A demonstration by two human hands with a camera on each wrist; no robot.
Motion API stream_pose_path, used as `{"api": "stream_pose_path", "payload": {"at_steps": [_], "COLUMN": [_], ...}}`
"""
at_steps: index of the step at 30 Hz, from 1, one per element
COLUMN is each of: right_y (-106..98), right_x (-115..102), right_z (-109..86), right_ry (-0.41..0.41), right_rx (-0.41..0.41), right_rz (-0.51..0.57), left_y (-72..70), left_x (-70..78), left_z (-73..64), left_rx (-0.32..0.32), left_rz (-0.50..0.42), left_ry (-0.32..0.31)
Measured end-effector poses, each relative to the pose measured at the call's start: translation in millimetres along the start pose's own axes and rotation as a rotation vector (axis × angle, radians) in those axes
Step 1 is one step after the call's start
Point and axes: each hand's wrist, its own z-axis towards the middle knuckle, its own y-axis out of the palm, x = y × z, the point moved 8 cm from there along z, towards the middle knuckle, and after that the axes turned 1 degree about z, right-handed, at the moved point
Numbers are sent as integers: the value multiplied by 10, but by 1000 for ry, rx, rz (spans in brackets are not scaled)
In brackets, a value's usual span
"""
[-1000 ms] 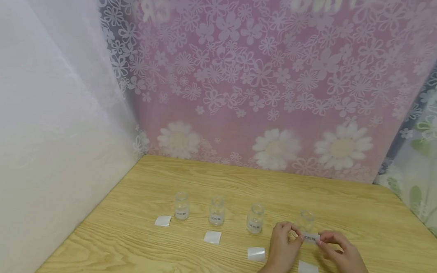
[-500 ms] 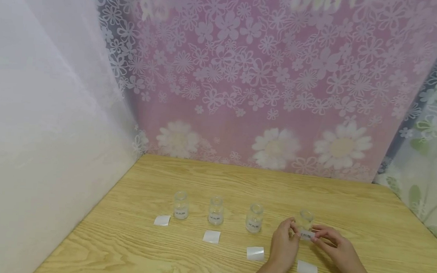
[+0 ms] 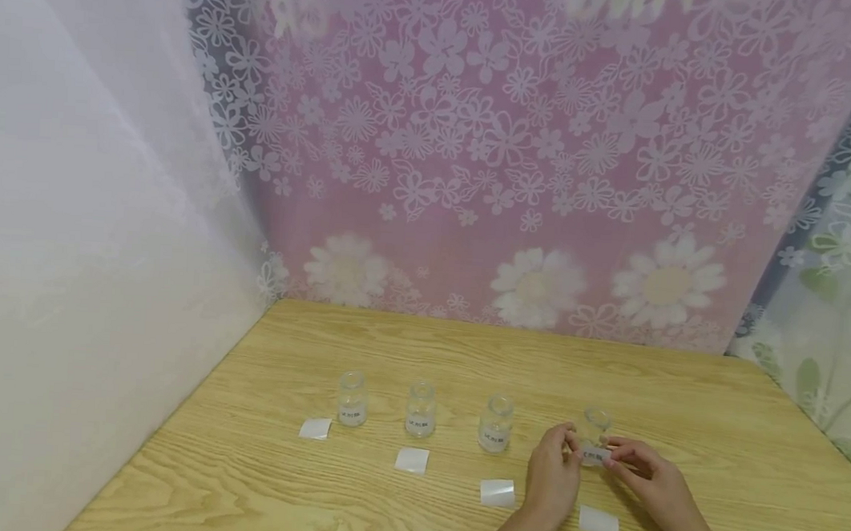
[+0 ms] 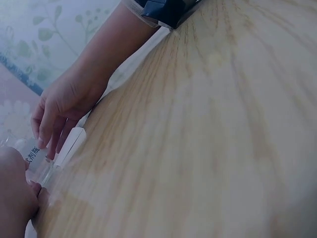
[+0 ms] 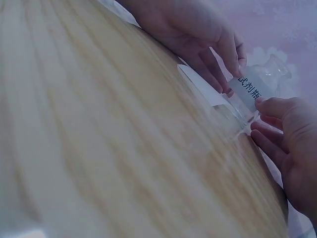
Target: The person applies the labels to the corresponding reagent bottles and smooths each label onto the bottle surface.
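Note:
A clear glass bottle stands at the right end of a row of similar bottles. Across its front lies a small white label with dark printed characters, also plain in the right wrist view as a label against the glass. My left hand pinches the label's left end beside the bottle, thumb in front. From the other side, my right hand pinches the right end between thumb and fingers. Both hands are low over the table, and their fingertips partly hide the bottle's lower sides.
Three more labelled bottles stand to the left: a near one, a middle one and a far one. White paper squares lie in front, one just below my hands. A pink flowered curtain hangs behind the wooden table.
Both hands have moved slightly away from me and left, bringing the label from in front of the bottle up against its lower front. Over the last half second they have barely moved.

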Motion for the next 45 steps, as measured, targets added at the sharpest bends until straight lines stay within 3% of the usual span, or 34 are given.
{"api": "stream_pose_path", "payload": {"at_steps": [14, 24, 29, 45], "right_y": [1, 19, 25, 61], "right_x": [8, -44, -41, 45], "right_z": [13, 5, 4, -2], "right_ry": [36, 41, 79, 164], "right_rx": [57, 123, 124, 94], "right_rz": [17, 11, -5, -34], "left_y": [8, -9, -35, -67], "left_x": [-18, -42, -54, -46], "left_z": [-5, -2, 14, 2], "left_rx": [49, 103, 132, 136], "left_rz": [23, 53, 44, 19], "left_ry": [21, -10, -20, -15]}}
